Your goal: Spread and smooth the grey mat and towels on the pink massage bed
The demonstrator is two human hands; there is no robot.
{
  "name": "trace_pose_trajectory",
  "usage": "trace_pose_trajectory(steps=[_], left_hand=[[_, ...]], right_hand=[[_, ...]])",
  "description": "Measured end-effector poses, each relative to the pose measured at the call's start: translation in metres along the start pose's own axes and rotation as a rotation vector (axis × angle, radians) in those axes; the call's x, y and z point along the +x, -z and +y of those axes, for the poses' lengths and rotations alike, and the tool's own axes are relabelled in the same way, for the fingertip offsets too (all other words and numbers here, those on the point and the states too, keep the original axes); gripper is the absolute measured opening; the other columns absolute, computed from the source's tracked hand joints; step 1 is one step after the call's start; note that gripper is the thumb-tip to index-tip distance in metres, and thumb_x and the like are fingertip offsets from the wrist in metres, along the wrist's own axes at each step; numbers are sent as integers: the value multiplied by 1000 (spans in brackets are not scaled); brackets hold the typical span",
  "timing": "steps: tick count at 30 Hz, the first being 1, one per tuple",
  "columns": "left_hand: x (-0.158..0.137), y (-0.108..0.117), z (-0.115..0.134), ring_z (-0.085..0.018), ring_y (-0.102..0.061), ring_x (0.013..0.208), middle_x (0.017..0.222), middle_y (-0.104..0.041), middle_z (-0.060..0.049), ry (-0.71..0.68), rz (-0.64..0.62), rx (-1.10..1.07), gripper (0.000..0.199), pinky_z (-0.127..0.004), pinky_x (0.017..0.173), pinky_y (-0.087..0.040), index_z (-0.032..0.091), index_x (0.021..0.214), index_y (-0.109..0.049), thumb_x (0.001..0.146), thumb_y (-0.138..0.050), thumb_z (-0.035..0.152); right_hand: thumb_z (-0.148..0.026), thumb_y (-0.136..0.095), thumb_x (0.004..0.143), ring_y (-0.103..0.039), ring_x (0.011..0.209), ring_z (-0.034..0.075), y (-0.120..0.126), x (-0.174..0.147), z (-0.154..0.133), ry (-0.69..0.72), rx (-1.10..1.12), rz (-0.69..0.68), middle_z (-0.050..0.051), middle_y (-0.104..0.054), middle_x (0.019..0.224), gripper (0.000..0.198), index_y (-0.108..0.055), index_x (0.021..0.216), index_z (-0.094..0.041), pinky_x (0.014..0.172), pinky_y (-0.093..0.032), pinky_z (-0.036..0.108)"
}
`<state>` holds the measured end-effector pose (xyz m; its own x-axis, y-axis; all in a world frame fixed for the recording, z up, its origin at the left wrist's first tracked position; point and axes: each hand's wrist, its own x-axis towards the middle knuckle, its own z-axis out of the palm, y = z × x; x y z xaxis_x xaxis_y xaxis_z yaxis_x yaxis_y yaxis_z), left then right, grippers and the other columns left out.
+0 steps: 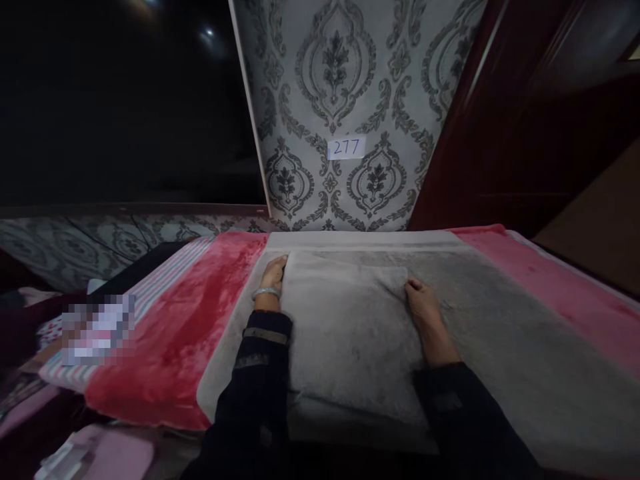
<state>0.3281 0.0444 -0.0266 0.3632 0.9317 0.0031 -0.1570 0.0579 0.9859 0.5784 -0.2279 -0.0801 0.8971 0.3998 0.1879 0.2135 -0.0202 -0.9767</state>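
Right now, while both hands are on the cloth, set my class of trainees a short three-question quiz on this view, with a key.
1. True or false: the paper sign on the patterned wallpaper reads 277.

2. At which part of the grey cloth are the fingertips of the right hand?
A) Middle of the near edge
B) Far right corner
C) Near left corner

3. Short answer: which hand has a bracelet at its wrist?

Key: 1. True. 2. B. 3. The left hand.
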Motion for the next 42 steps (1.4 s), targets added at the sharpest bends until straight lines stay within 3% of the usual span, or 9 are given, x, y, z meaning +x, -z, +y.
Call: trace_pose_trajectory(steps=[5, 14, 24, 30, 34, 37, 39, 41, 42], left_hand=[[-7, 6, 7, -30, -74, 90, 78, -78, -9, 118, -118, -35, 29, -43, 85, -60, 15, 80, -75, 61, -83, 34], [-16, 4, 17, -29, -75, 86, 78, -78, -8, 168, -223, -82, 38, -41, 80, -62, 15, 93, -78, 59, -85, 30], [-18, 6, 25, -26, -73, 88, 82, -77, -5, -99, -123, -158, 40, -36, 78, -60, 18, 93, -76, 61, -82, 42], [-13, 2, 12, -25, -71, 81, 72, -74, -5, -19, -27, 174, 35, -36, 75, -57, 18, 84, -75, 63, -78, 46], [-9, 2, 10, -26, -70, 85, 75, -74, -7, -50, 64, 289, 31, -37, 80, -56, 16, 84, -73, 72, -67, 44], [-13, -2, 19, -30, -67, 107, 97, -75, -11, -128, 156, 385, 32, -40, 98, -50, 16, 98, -73, 75, -66, 37], [-22, -14, 27, -31, -57, 128, 123, -70, -14, -268, 170, 556, 43, -41, 111, -41, 17, 118, -70, 77, -66, 31], [-37, -33, 30, -31, -43, 143, 145, -58, -13, -451, 55, 851, 56, -42, 120, -30, 20, 137, -60, 82, -64, 30], [-45, -44, 29, -30, -36, 148, 152, -53, -12, -528, -66, 1013, 59, -43, 123, -24, 21, 143, -55, 85, -62, 31]], right_hand=[[-42, -56, 66, -60, 77, 23, 1, 0, -3, 23, -75, 49, 1, -65, 67, 20, -64, 63, -24, 74, -49, 33], [-54, -55, 72, -64, 82, 23, -3, -7, -11, 145, -6, 150, 4, -70, 80, 34, -66, 78, -22, 78, -51, 34], [-57, -58, 76, -64, 86, 23, 1, -15, -25, 240, 56, 398, 7, -72, 90, 44, -71, 93, -19, 78, -51, 34], [-64, -60, 68, -64, 77, 21, -1, 5, 0, 45, 121, 194, 4, -71, 76, 48, -69, 79, -19, 74, -51, 33], [-69, -48, 77, -64, 80, 24, 0, 8, 8, -15, 78, 121, 8, -72, 81, 59, -72, 88, -17, 74, -51, 36], [-62, -58, 76, -64, 82, 25, 0, 5, 5, 45, -62, 109, 9, -72, 86, 57, -73, 105, -15, 77, -51, 36], [-56, -61, 75, -61, 72, 23, 0, 4, 1, 52, -131, 104, 5, -68, 77, 62, -70, 117, -12, 73, -50, 36], [-53, -55, 79, -59, 65, 23, 1, 3, -3, 37, -208, 109, 4, -65, 72, 63, -68, 123, -8, 69, -50, 37], [-51, -51, 82, -60, 67, 24, 1, 2, -6, 39, -254, 120, 7, -66, 74, 63, -67, 123, -6, 71, -50, 39]])
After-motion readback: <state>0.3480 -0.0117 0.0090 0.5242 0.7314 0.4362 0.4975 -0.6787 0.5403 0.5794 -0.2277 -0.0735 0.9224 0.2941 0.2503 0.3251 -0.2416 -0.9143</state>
